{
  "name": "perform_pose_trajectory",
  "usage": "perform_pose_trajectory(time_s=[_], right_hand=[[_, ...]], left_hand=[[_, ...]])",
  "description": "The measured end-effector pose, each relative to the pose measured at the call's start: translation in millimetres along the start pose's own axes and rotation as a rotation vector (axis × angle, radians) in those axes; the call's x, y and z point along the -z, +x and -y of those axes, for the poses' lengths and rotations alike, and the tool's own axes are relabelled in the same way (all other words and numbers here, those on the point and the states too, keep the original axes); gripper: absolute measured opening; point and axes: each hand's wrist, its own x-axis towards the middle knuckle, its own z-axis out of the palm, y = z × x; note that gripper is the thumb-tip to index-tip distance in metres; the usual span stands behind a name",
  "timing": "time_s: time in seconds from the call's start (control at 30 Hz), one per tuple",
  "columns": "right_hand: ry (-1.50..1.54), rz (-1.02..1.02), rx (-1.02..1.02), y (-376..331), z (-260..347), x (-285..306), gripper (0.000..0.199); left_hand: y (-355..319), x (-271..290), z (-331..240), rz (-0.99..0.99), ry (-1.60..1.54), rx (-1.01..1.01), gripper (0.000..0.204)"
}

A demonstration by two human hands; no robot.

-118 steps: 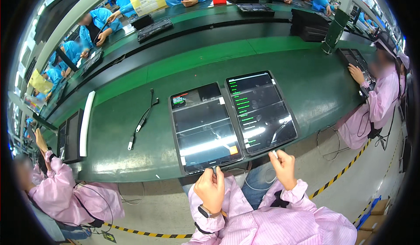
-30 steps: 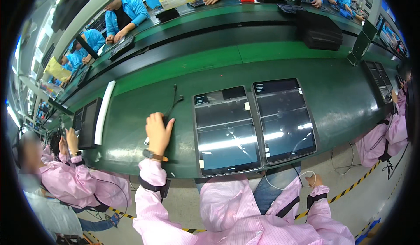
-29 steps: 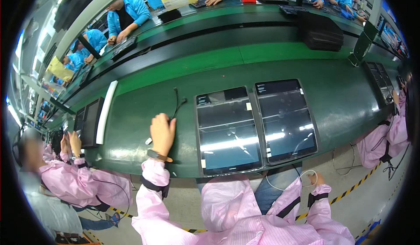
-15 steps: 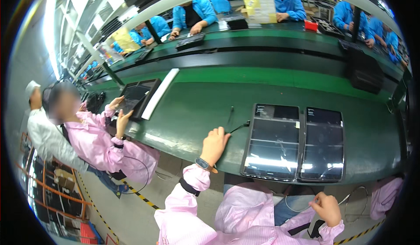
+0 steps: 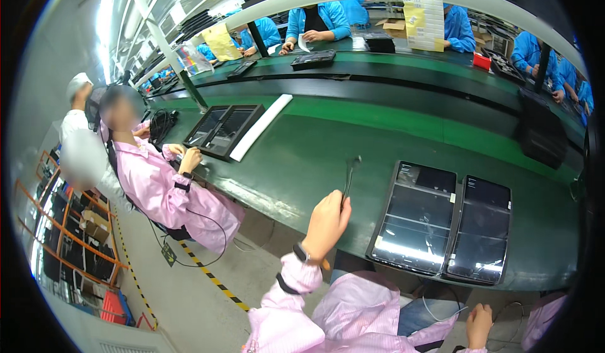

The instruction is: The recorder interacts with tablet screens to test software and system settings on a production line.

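Observation:
My left hand (image 5: 327,224) is closed on a thin black cable (image 5: 349,178), its connector end pointing up over the green bench. Right of that hand lie two dark glossy tablet-like screen panels side by side, the left panel (image 5: 418,214) and the right panel (image 5: 480,228), both lit with small text at the top. The cable end is apart from both. Low beside my lap, my right hand (image 5: 480,322) has curled fingers. A thin white cord (image 5: 450,317) runs up to it, but what lies inside the fingers is hidden.
A long white strip (image 5: 262,127) and a black tray (image 5: 242,129) with dark panels lie on the bench (image 5: 302,164) to the left. A co-worker in pink (image 5: 148,170) sits there. People in blue work across a dark raised ledge (image 5: 378,83). A black box (image 5: 541,129) stands far right.
My left hand has drawn the cable end away from the left panel's upper left edge; it now points upward. My right hand is lower. The whole view has shifted.

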Motion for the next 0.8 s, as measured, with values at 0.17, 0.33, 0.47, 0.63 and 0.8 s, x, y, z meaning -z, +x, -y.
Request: perform_pose_trajectory(time_s=[0.17,0.33,0.47,0.63,0.8], right_hand=[[1.137,0.399,0.149,11,155,93,0.010],[1.604,0.252,0.191,20,226,72,0.046],[1.780,0.209,0.183,34,208,53,0.034],[2.073,0.301,-0.208,36,182,61,0.029],[1.901,-0.040,-0.170,33,141,67,0.029]], left_hand=[[-47,27,-96,0.249,-0.635,-0.114,0.006],[-110,-13,-149,0.479,-0.751,-0.273,0.017],[-128,-23,-155,0.420,-0.710,-0.236,0.016],[-141,-40,-152,0.562,-0.669,-0.202,0.013],[-126,-4,-122,0.624,-1.271,0.438,0.018]])
